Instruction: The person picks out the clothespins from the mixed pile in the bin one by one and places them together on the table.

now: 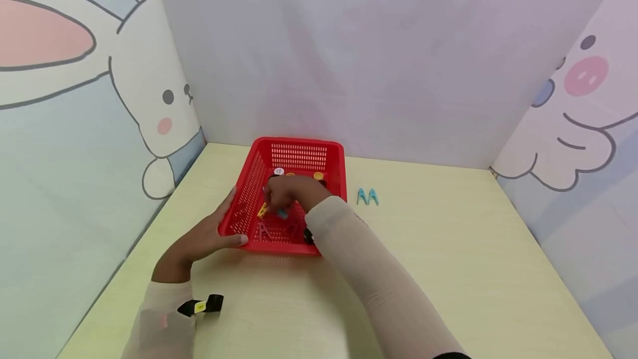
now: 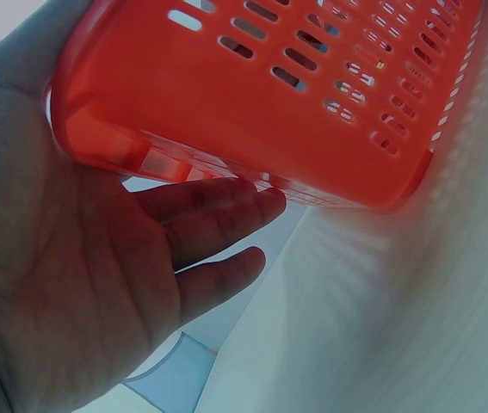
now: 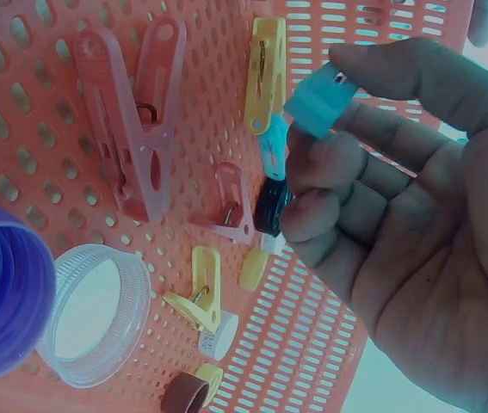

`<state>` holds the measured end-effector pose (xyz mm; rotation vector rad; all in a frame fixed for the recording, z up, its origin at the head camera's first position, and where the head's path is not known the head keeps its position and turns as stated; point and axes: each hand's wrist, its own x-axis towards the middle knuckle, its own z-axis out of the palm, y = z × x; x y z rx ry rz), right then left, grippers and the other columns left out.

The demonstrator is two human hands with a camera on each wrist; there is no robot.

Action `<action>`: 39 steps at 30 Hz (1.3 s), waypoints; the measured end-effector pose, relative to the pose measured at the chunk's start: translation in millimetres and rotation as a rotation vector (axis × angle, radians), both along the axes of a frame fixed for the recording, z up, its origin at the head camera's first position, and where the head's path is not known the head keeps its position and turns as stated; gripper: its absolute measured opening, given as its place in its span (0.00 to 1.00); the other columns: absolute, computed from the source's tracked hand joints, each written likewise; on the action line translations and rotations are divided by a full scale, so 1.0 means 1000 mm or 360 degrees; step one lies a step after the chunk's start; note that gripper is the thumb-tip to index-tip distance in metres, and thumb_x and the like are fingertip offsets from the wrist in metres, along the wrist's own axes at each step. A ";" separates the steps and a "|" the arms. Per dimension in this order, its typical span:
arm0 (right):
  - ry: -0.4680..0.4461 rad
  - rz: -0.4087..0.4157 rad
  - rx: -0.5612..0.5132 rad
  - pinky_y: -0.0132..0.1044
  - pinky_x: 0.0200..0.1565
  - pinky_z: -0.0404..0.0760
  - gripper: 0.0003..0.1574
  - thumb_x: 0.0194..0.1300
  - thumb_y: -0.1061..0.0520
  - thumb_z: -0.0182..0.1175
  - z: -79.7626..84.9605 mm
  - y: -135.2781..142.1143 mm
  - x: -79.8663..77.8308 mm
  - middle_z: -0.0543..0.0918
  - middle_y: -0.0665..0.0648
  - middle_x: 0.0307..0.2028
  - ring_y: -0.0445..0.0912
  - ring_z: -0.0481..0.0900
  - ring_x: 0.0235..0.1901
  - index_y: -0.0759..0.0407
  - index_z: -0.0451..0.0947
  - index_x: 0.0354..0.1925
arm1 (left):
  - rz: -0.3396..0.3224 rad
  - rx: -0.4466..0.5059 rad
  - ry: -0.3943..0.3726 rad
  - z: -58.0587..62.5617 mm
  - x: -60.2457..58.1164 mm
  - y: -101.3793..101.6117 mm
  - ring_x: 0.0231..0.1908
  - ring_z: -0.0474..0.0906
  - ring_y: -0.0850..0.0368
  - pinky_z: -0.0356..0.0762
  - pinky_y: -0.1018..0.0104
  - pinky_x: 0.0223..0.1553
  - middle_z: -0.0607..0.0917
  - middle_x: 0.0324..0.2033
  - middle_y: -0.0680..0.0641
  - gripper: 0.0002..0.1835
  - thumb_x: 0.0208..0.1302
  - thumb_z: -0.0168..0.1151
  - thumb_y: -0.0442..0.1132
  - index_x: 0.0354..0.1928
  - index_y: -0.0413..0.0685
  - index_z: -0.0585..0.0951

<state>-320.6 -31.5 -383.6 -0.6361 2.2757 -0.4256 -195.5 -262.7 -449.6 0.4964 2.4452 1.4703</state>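
A red plastic basket (image 1: 279, 247) with slotted walls stands on the table. My left hand (image 1: 206, 237) holds its near left corner, thumb over the rim and fingers along the outside wall. Inside the basket, my right hand (image 1: 286, 190) pinches a light-blue clothespin (image 3: 321, 99) between thumb and fingertips; much of the pin is hidden. Near that hand lie a yellow clothespin (image 3: 265, 73), a large pink clothespin (image 3: 132, 120), a smaller pink clothespin (image 3: 231, 206) and another light-blue clothespin (image 3: 274, 146).
Two light-blue clothespins (image 1: 361, 196) lie side by side on the table (image 1: 448, 237), right of the basket. The basket also holds a blue-purple cap (image 3: 28, 292), a clear round lid (image 3: 97, 314) and several small caps. Walls with cartoon animals enclose the table.
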 end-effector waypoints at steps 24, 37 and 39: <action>0.0339 -0.0040 -0.0266 0.47 0.50 0.93 0.07 0.68 0.54 0.75 0.007 0.011 -0.008 0.93 0.59 0.43 0.57 0.89 0.42 0.55 0.92 0.41 | 0.0015 0.0005 -0.0002 0.000 0.004 0.002 0.71 0.70 0.32 0.93 0.56 0.50 0.68 0.76 0.34 0.72 0.60 0.80 0.50 0.90 0.64 0.34; 0.0598 -0.0017 -0.0345 0.33 0.43 0.86 0.11 0.79 0.52 0.65 0.023 0.014 0.002 0.87 0.53 0.48 0.45 0.82 0.45 0.52 0.89 0.54 | 0.0021 0.0000 -0.0007 0.001 0.007 0.001 0.71 0.71 0.33 0.93 0.55 0.50 0.68 0.76 0.34 0.72 0.60 0.81 0.52 0.90 0.65 0.34; 0.0576 -0.0030 -0.0351 0.33 0.44 0.87 0.14 0.79 0.52 0.66 0.026 0.014 0.003 0.86 0.53 0.50 0.46 0.81 0.48 0.52 0.88 0.58 | 0.0024 0.0002 -0.0009 0.002 0.007 0.001 0.71 0.70 0.32 0.93 0.54 0.50 0.68 0.76 0.34 0.72 0.60 0.81 0.52 0.90 0.64 0.34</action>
